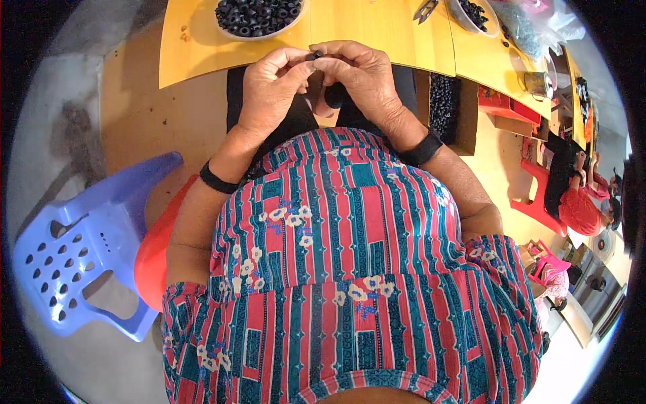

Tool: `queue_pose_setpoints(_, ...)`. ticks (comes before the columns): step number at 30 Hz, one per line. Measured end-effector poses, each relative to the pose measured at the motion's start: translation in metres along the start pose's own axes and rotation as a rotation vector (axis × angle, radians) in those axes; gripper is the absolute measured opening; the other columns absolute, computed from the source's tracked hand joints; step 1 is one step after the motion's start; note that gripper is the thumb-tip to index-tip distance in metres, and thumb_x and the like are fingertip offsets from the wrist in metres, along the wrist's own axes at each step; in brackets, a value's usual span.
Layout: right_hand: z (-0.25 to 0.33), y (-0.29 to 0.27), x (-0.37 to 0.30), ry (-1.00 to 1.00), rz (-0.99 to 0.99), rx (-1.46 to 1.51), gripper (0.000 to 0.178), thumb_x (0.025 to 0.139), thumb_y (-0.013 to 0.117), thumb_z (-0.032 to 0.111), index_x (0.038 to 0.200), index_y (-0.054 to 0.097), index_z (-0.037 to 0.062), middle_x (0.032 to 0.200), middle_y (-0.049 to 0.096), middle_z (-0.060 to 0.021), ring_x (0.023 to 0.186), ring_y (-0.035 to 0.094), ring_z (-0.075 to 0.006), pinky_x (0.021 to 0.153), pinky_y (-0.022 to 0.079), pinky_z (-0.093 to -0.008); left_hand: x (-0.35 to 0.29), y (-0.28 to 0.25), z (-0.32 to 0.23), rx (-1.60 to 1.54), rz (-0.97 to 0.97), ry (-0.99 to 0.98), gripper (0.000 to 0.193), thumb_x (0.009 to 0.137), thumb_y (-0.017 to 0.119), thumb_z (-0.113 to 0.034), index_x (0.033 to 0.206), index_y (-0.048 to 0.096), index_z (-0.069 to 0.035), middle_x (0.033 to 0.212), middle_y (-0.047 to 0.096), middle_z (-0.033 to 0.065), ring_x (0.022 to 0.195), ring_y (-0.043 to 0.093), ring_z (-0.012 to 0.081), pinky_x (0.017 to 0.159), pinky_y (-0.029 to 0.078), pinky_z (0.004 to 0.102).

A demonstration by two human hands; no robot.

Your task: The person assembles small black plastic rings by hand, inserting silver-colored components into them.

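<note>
My left hand (270, 86) and my right hand (362, 75) meet just in front of the table edge, both with closed fingers. Between the two sets of fingertips is a small black part (315, 55), pinched from both sides. It is mostly covered, so its full shape cannot be made out. On the yellow table (377, 40), beyond my left hand, stands a pale bowl (270, 36) heaped with black ring-shaped parts (256, 15). Each of my wrists has a black band.
Thread snips (425, 11) lie farther right, near a second bowl (496, 28) of small black parts. Plastic bags (525, 30) and a metal cup (537, 83) follow. A box of dark pieces (444, 108) sits below the table. A blue plastic chair (87, 249) stands left; other people sit right.
</note>
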State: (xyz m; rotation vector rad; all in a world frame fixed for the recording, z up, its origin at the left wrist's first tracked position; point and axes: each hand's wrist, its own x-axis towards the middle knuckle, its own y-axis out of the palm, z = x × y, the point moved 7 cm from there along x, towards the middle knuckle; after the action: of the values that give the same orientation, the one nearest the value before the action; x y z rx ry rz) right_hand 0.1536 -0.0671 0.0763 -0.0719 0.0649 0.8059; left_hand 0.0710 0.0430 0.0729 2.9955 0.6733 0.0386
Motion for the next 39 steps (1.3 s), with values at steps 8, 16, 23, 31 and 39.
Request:
queue_pose_setpoints(8,0.003,0.000,-0.001,-0.029,-0.117,0.026,0.010,0.082,0.063,0.003,0.091,0.066,-0.0014,0.072,0.063,-0.0014,0.062,0.056,-0.0056,0.059,0.048,-0.0186,-0.002,0.002,0.003,0.022,-0.036,0.002,0.013,0.084,0.062,-0.009,0.092,0.062,0.001,0.073,0.062,0.0006,0.064,0.057,0.0047,0.059,0.048,0.0193)
queue_pose_setpoints(16,0.005,-0.001,-0.002,-0.105,-0.258,0.085,0.008,0.080,0.062,0.003,0.085,0.065,-0.0030,0.070,0.063,-0.0031,0.060,0.057,-0.0060,0.056,0.048,-0.0193,0.000,0.001,-0.005,0.217,-0.133,0.148,0.011,0.085,0.060,-0.008,0.090,0.062,0.002,0.072,0.062,0.0018,0.063,0.057,0.0057,0.059,0.048,0.0199)
queue_pose_setpoints(23,-0.003,0.000,0.006,-0.020,-0.012,0.203,0.013,0.085,0.060,0.007,0.093,0.066,-0.0005,0.071,0.062,-0.0007,0.061,0.054,-0.0056,0.057,0.047,-0.0185,0.000,0.004,0.028,-0.394,0.103,-0.191,0.017,0.088,0.059,-0.015,0.097,0.060,0.000,0.074,0.058,0.0002,0.064,0.055,0.0054,0.062,0.050,0.0214)
queue_pose_setpoints(31,0.002,-0.003,0.002,-0.028,-0.049,0.221,0.013,0.084,0.062,0.010,0.094,0.066,0.0014,0.071,0.064,-0.0027,0.061,0.058,-0.0072,0.056,0.050,-0.0195,-0.001,0.006,0.025,-0.457,0.111,-0.209,0.021,0.089,0.057,-0.012,0.107,0.057,0.000,0.088,0.061,0.0054,0.072,0.055,0.0093,0.070,0.052,0.0277)
queue_pose_setpoints(39,0.005,-0.006,0.002,-0.016,-0.076,0.178,0.015,0.087,0.058,0.008,0.097,0.066,-0.0005,0.072,0.064,-0.0027,0.062,0.056,-0.0065,0.060,0.048,-0.0194,0.000,0.003,0.022,-0.375,0.089,-0.172,0.024,0.088,0.058,-0.010,0.109,0.056,0.002,0.089,0.061,0.0066,0.072,0.057,0.0104,0.070,0.053,0.0288)
